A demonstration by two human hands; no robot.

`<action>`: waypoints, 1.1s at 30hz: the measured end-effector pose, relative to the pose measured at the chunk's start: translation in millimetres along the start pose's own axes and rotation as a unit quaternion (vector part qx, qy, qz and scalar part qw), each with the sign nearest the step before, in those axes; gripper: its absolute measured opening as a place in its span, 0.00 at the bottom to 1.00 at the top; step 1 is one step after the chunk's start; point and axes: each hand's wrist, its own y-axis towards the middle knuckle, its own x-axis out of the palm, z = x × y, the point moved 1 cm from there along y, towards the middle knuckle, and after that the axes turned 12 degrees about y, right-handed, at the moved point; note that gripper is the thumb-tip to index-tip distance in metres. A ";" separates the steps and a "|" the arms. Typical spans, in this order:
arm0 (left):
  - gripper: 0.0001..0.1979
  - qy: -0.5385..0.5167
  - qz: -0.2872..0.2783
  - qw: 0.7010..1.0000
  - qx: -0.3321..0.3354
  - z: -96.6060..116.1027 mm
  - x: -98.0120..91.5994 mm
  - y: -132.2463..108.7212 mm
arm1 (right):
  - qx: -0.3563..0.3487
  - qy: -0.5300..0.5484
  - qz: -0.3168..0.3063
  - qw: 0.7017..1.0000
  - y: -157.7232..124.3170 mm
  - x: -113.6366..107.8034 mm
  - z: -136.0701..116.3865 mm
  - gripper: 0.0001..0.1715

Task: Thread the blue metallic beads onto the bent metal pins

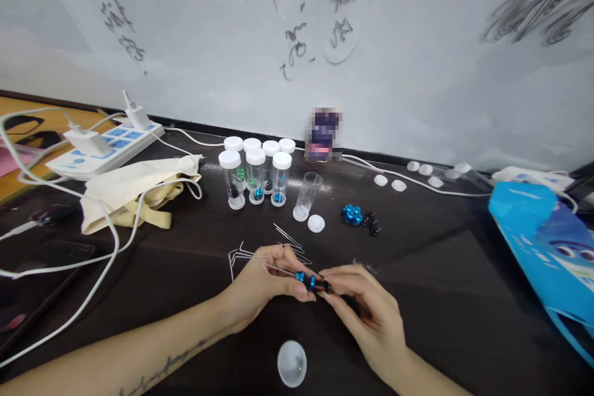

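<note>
Near the front middle of the desk, my left hand [271, 281] is closed around a small blue-and-black part [313, 282]. From the blue end of that part a thin metal rod [278, 269] runs back across the left palm. My right hand [366, 312] pinches the black end between thumb and fingers; its fingertips partly hide it. Several bent metal hex keys [239, 253] lie just beyond the left hand. Below both hands stands a small white cup [292, 364] with something tiny and shiny inside. A pile of blue metal pieces [352, 215] lies beside black screws [372, 223] beyond the right hand.
Several capped clear tubes [255, 176] stand at the back, near an uncapped tube [307, 197] and a loose white cap [316, 223]. More caps [390, 183] lie right. A power strip [106, 148], cloth bag [139, 192] and cables occupy the left; a blue bag [542, 241] sits right.
</note>
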 end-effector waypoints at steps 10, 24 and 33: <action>0.12 0.017 0.010 1.000 -0.006 -0.2 0.2 -1.8 | -0.070 -0.044 -0.013 0.997 0.8 0.3 -5.5 0.19; 0.12 0.043 0.027 0.999 0.006 1.1 0.4 -3.6 | -0.055 -0.048 -0.006 0.997 2.9 -1.0 -5.1 0.18; 0.12 0.058 0.029 0.998 0.004 4.6 2.0 -3.8 | -0.038 -0.046 0.000 0.998 4.1 -0.6 -4.2 0.16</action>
